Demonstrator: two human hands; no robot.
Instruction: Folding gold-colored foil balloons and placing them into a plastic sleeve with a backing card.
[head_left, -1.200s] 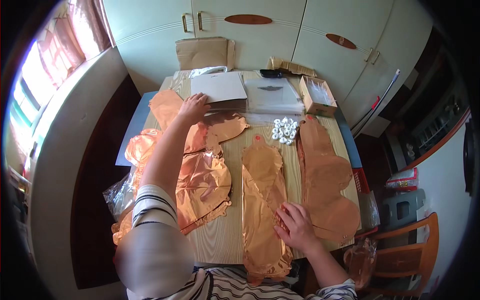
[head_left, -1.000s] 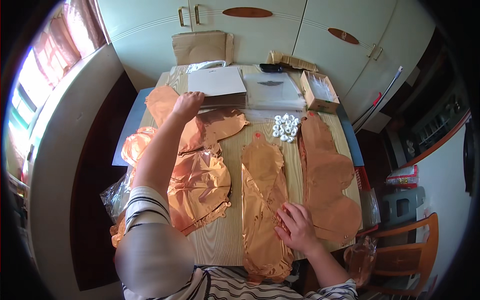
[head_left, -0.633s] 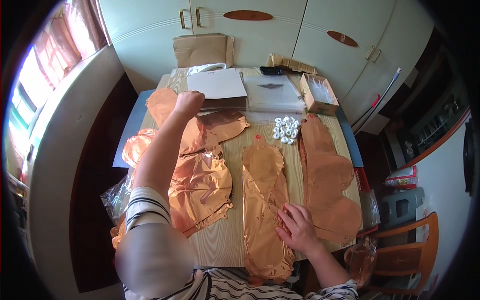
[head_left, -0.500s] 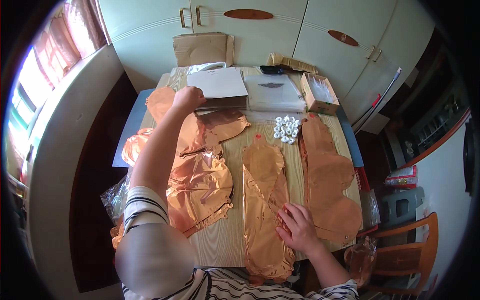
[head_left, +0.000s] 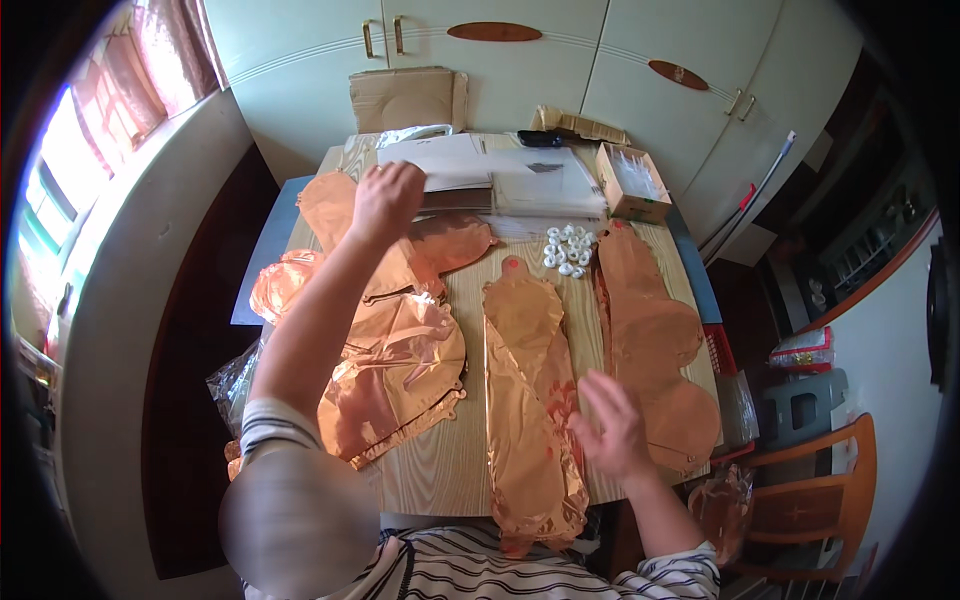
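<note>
A flat, folded copper-coloured foil balloon (head_left: 525, 400) lies lengthwise in front of me, its narrow neck pointing away. My right hand (head_left: 612, 430) hovers at its right edge, fingers apart and slightly blurred, holding nothing. At the far side of the table, my left hand (head_left: 390, 203) is closed, with its fingertips pinching the near edge of a white card (head_left: 432, 160) on a stack. That card's right side is smeared by motion. Under and beside my left forearm lie more copper foil balloons (head_left: 390, 375), partly hidden by the arm. Another stack of foil balloons (head_left: 655, 350) lies on the right.
Small white ribbon rolls (head_left: 570, 250) sit in a cluster near clear plastic bags (head_left: 540, 185). A cardboard box (head_left: 633, 185) with clear packets stands at the back right. Behind it are cabinets (head_left: 690, 130). A wooden chair (head_left: 800, 500) is at the right.
My right hand has lifted off the middle foil balloon and moved slightly right. My left hand has shifted a little right and up at the card stack, and the top card has moved.
</note>
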